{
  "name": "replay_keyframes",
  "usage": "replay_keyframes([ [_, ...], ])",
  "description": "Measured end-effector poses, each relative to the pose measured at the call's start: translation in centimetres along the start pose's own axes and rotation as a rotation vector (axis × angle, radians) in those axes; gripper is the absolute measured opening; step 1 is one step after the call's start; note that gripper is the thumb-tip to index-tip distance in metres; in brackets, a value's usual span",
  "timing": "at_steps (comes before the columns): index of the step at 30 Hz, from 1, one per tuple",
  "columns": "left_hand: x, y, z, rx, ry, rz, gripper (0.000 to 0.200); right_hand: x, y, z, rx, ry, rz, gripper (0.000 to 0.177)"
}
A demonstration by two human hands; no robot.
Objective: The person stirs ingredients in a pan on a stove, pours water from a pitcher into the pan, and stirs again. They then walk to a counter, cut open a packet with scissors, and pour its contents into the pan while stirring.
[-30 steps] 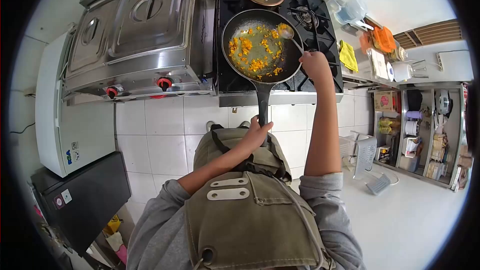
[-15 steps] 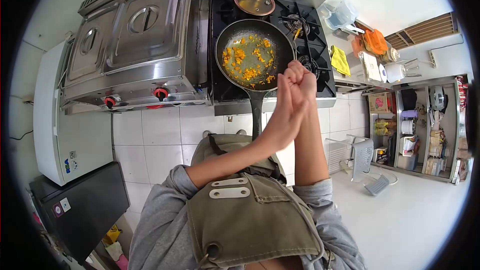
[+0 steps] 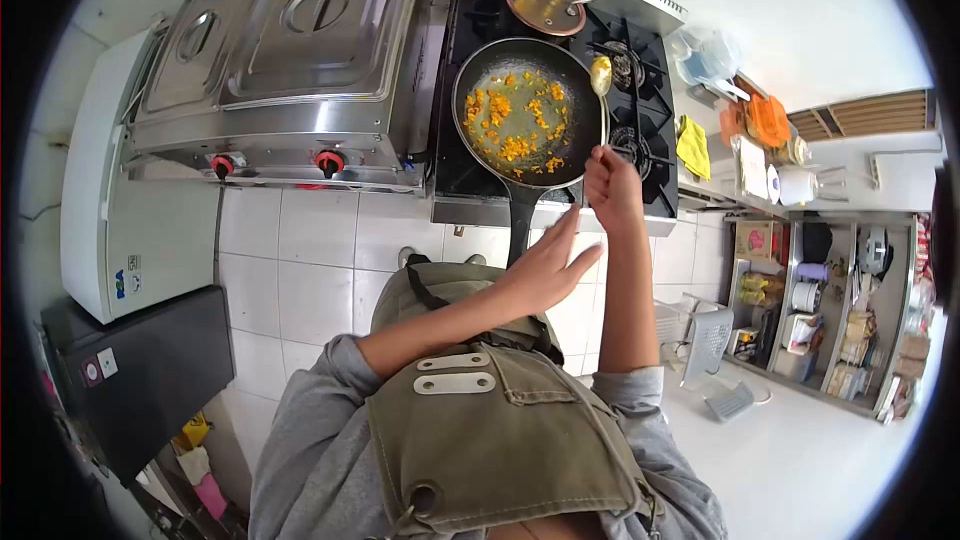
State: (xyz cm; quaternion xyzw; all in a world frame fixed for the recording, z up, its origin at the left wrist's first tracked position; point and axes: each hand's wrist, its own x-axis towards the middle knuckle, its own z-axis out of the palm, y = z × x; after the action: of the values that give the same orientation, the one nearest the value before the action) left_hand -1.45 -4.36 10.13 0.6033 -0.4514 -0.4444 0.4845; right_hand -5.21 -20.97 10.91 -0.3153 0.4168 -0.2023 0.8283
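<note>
My right hand (image 3: 614,188) is closed round the handle of a metal spoon (image 3: 601,77), which points away from me along the right rim of the frying pan. Yellow residue coats the spoon's bowl. In the dark frying pan (image 3: 583,125), small orange-yellow bits (image 3: 515,148) lie scattered in a shiny layer of liquid. The pan sits on the gas stove with its black handle towards me. My left hand (image 3: 550,268) is held in the air right of that handle, fingers stretched out and nothing in it. It is apart from my right hand.
A lidded pot (image 3: 545,6) stands behind the pan on the stove (image 3: 655,125). To the left is a steel cooker with lids (image 3: 315,10) and red knobs. A yellow cloth (image 3: 693,148) lies on the right counter. A chair (image 3: 708,345) and shelves (image 3: 830,300) stand further right.
My hands were together by the pan's right edge. Now my left hand has drawn back towards me, and the spoon in my right hand shows clearly. The view has shifted slightly.
</note>
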Motion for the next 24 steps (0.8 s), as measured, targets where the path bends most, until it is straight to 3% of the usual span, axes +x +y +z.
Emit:
replay_keyframes([
  [1, -0.6, -1.7, 0.1, -0.004, 0.014, -0.001, 0.076, 1.4, 0.3, -1.9, -0.258, 0.021, -0.014, 0.021],
  [3, -1.6, -4.7, -0.5, 0.162, 0.434, 0.114, 0.071, 3.8, 0.6, -3.2, -0.861, 0.237, -0.116, 0.027],
  [4, -2.0, -6.9, -0.2, 0.073, 0.449, -0.027, 0.070, 4.9, 0.6, -3.4, -0.866, 0.231, -0.110, 0.027],
  [5, -2.3, -9.7, 0.8, -0.018, 0.465, -0.168, 0.068, 6.2, 0.6, -3.3, -1.057, 0.220, -0.205, 0.030],
  [6, -2.3, -14.2, 2.9, -0.366, 0.438, -0.408, 0.060, 7.3, 0.6, -3.3, -1.246, 0.204, -0.306, 0.033],
  [7, -2.7, -12.7, 1.9, -0.369, 0.450, -0.408, 0.060, 8.7, 0.9, -3.6, -1.252, 0.192, -0.308, 0.033],
  [9, -3.8, -9.4, -0.4, -1.121, -0.039, -0.658, 0.038, 11.2, 1.3, -3.7, -1.209, 0.146, -0.163, 0.032],
  [11, -3.9, -9.1, -0.3, -1.170, -0.005, -0.582, 0.032, 12.4, 1.6, -4.4, -1.338, 0.094, -0.177, 0.036],
  [13, -3.8, -10.0, 0.1, -1.232, 0.002, -0.524, 0.032, 12.2, 2.4, -4.0, -1.812, 0.006, -0.473, 0.039],
  [14, -3.9, -10.5, 0.4, -1.236, 0.004, -0.526, 0.032, 12.1, 2.3, -4.1, -1.825, 0.012, -0.309, 0.039],
  [15, -4.1, -10.3, 0.4, -1.216, 0.011, -0.525, 0.033, 12.2, 2.0, -4.4, -1.829, 0.013, -0.303, 0.039],
  [17, -3.9, -10.0, 0.4, -1.179, 0.032, -0.505, 0.034, 13.4, 0.2, -4.4, -2.043, -0.092, -0.527, 0.040],
  [19, -3.9, -10.0, 0.5, -1.202, 0.043, -0.497, 0.034, 14.6, 0.2, -5.1, -1.919, -0.026, -0.539, 0.040],
  [21, -3.9, -10.2, 0.7, -1.192, 0.052, -0.473, 0.035, 15.2, 0.9, -5.5, -1.674, -0.208, -0.396, 0.039],
  [22, -3.9, -10.2, 0.7, -1.195, 0.055, -0.470, 0.035, 15.2, 1.0, -5.1, -1.856, -0.239, -0.263, 0.038],
  [23, -3.8, -10.2, 0.7, -1.184, 0.058, -0.471, 0.035, 15.2, 1.3, -5.2, -1.858, -0.242, -0.265, 0.038],
  [24, -3.9, -10.2, 0.7, -1.173, 0.061, -0.472, 0.035, 14.7, 1.8, -5.0, -1.697, -0.070, -0.107, 0.038],
])
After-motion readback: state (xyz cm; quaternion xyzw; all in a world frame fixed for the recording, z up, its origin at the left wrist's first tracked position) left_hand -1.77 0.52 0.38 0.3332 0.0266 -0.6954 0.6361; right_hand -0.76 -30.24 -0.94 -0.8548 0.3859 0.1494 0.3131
